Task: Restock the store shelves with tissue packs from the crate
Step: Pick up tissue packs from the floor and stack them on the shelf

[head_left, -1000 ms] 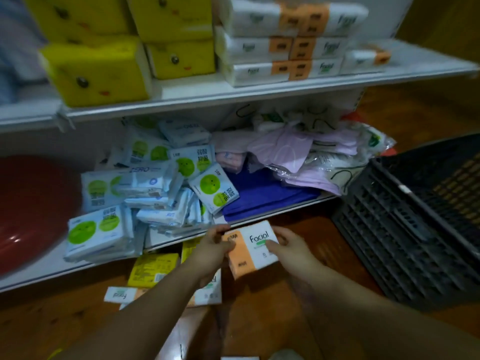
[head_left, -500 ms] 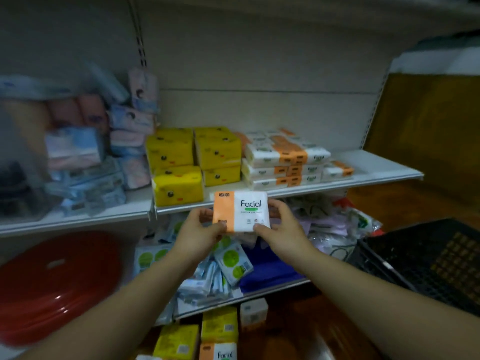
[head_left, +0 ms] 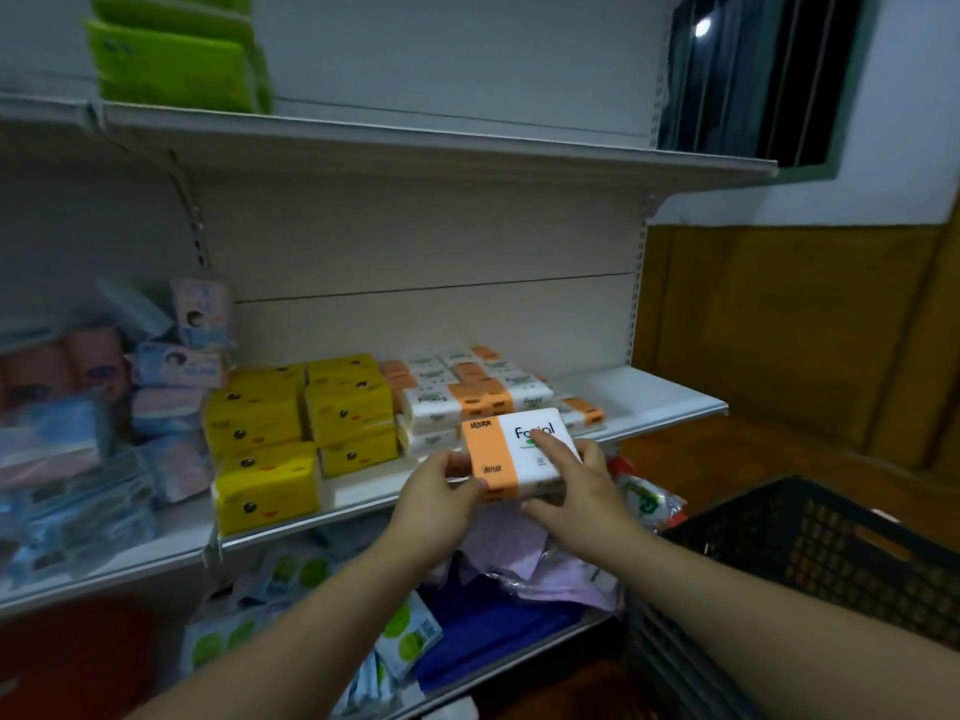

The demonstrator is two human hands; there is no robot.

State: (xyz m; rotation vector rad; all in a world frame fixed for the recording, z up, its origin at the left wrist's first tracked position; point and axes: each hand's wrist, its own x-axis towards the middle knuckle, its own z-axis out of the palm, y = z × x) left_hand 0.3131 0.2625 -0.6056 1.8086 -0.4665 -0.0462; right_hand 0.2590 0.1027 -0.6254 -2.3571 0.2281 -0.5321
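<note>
A white and orange "Facial" tissue pack (head_left: pixel 506 452) is held flat at the front edge of the middle shelf (head_left: pixel 670 402). My left hand (head_left: pixel 441 488) grips its left end, thumb on the orange band. My right hand (head_left: pixel 576 480) holds its right side, index finger lying across the top over the label. Just behind it sits a stack of matching white and orange packs (head_left: pixel 478 397). The black plastic crate (head_left: pixel 810 553) stands at the lower right; its inside is hidden from here.
Yellow tissue packs (head_left: pixel 296 423) fill the shelf left of the stack. Pink and blue packs (head_left: pixel 104 407) crowd the far left. Green packs (head_left: pixel 176 59) sit on the top shelf. The lower shelf holds green-dot wipes (head_left: pixel 410 631), blue cloth and bagged pink items.
Both hands lifted the pack from near the floor up to the middle shelf, then tipped it from upright to flat. The view rose with it.
</note>
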